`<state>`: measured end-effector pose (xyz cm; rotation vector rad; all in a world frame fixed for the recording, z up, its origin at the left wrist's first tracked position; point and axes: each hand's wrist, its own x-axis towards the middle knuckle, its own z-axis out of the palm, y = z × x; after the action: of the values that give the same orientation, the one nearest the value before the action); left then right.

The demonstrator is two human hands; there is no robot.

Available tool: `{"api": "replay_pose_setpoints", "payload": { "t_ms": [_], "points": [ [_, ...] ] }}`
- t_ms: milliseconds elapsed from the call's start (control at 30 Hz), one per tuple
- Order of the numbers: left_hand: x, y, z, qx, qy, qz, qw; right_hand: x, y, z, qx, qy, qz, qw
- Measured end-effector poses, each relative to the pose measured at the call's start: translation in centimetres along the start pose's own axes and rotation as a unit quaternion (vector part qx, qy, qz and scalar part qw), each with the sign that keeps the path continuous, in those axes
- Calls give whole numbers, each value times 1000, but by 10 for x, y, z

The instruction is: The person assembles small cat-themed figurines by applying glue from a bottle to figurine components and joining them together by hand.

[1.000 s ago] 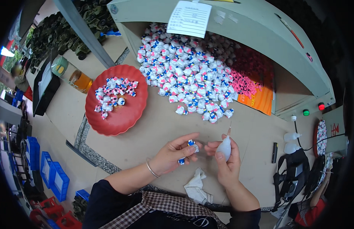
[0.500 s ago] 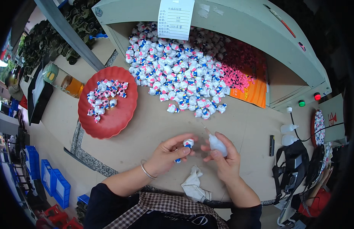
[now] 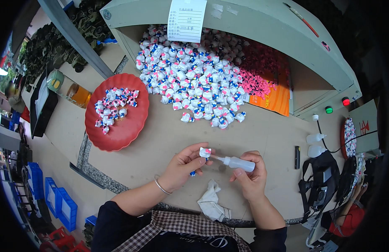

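Note:
Between the thumb and fingers of my left hand [image 3: 184,166] is a small white figurine [image 3: 205,153] with a pink bow and a bit of blue. Another blue piece [image 3: 193,173] peeks out under the same fingers. My right hand [image 3: 251,174] is closed around a white squeeze bottle [image 3: 240,164] that lies nearly level. Its thin nozzle tip points left and reaches close to the figurine; whether they touch I cannot tell. Beyond my hands lies a large heap of white, blue and pink figurines [image 3: 190,80].
A red scalloped bowl [image 3: 138,122] with several figurines stands at left, beside a jar of amber liquid [image 3: 79,95]. Pink pieces [image 3: 257,82] fill the shelf's right part. A white cloth [image 3: 212,201] lies near the table's front edge. At right are a black lighter-shaped object [image 3: 297,157] and small bottles [image 3: 315,139].
The squeeze bottle has tipped from nearly upright to level, its nozzle swinging left to the figurine. My left hand has turned the figurine and raised it slightly.

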<state>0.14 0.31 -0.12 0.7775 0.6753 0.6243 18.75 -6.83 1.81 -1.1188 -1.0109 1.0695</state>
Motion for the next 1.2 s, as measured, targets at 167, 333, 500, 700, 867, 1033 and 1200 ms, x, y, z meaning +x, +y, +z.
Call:
{"api": "replay_pose_setpoints", "payload": {
  "t_ms": [167, 333, 500, 700, 867, 1033, 1200],
  "points": [
    [1, -1, -2, -20, 2, 3, 1000, -6, 5, 3, -74, 39, -104, 991],
    [0, 1, -2, -29, 11, -5, 999, -5, 11, 6, -95, 46, -130, 986],
    [0, 2, -2, -29, 11, -6, 1000, -3, 14, 6, -97, 44, -136, 985],
    [-2, 3, -1, -30, 10, -1, 1000, -2, 15, 6, -94, 44, -129, 986],
    [-1, 1, -2, -47, -1, -12, 999, -3, 16, 7, -91, 51, -135, 985],
    [-1, 1, -2, -53, -9, -18, 998, -2, 16, 9, -90, 42, -134, 986],
    [0, 1, -2, -54, -3, -22, 998, -1, 15, 9, -92, 31, -130, 987]
  ]
}}
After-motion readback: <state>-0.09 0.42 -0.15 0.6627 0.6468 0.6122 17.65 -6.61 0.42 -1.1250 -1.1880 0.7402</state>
